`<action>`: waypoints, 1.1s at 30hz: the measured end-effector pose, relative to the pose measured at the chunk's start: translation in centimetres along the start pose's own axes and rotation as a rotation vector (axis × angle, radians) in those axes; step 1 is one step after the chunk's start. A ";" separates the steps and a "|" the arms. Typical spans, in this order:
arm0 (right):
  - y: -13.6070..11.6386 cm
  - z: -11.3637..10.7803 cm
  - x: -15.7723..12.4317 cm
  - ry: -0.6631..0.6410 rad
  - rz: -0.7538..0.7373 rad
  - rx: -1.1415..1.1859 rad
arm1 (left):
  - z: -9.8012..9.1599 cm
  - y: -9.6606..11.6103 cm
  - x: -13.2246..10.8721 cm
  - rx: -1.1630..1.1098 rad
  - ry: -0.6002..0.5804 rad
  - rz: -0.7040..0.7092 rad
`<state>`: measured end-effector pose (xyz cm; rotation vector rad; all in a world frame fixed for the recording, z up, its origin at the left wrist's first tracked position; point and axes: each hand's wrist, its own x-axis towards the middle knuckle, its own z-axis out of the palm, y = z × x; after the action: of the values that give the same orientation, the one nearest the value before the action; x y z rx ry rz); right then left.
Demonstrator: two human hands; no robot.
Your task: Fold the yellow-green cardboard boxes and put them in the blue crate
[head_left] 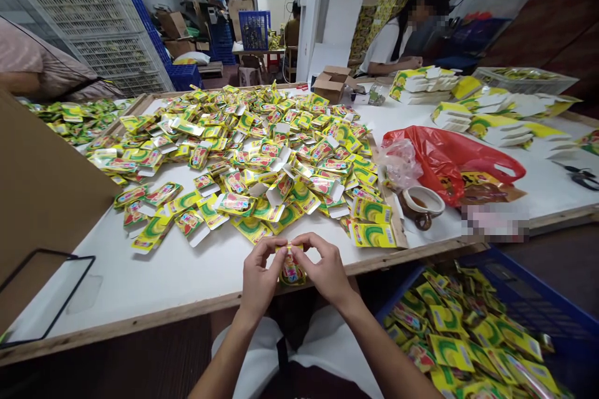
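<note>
A small yellow carton point(291, 271) with a pink and red print stands between my hands at the table's front edge. My left hand point(264, 268) pinches its top edge from the left. From the right, my right hand point(322, 267) does the same, thumb and fingers closed at the top flap. Just beyond my hands lies a big heap of like cartons point(234, 202), many with white end flaps sticking out. Two cartons point(373, 235) lie flat with a green and yellow side up, right of my hands.
A blue crate point(528, 290) of cartons stands low on my right. On the table's right are a cup point(423, 201), a red plastic bag point(449, 156) and stacked flat cartons point(423, 84). A cardboard sheet point(51, 199) rises at left. A co-worker point(388, 43) sits at back right.
</note>
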<state>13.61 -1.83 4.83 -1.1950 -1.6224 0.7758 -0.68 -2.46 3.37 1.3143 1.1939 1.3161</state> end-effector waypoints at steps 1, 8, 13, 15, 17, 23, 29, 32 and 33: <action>0.0 0.0 0.1 -0.002 0.012 -0.019 | 0.0 0.1 0.2 0.003 -0.004 -0.007; 0.0 0.0 0.5 0.002 0.007 -0.046 | -0.2 -0.1 0.7 0.061 -0.005 0.027; 1.0 0.7 -0.5 -0.002 -0.116 0.058 | -0.6 -1.6 -0.4 0.072 -0.016 0.172; 1.1 0.5 -1.0 -0.025 -0.139 0.063 | -0.8 -1.8 -0.9 0.102 -0.061 0.220; 0.8 -1.1 -1.7 -0.023 -0.150 0.013 | -1.1 -1.7 -0.9 0.171 -0.095 0.267; -0.4 -13.1 -4.8 0.188 0.104 -0.542 | -2.5 -2.4 3.0 0.727 0.023 0.412; -0.6 -12.9 -5.5 0.138 0.128 -0.510 | -3.6 -3.7 8.9 1.131 0.006 0.490; -0.8 -8.6 -4.5 0.088 0.080 -0.321 | -4.6 -2.3 8.9 0.993 0.098 0.537; -0.8 -7.3 -4.1 0.101 0.060 -0.271 | -4.8 -1.6 8.3 0.903 0.144 0.524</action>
<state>20.48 -6.24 6.84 -1.4564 -1.6500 0.5335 -5.84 5.77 3.06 2.3256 1.7183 1.2647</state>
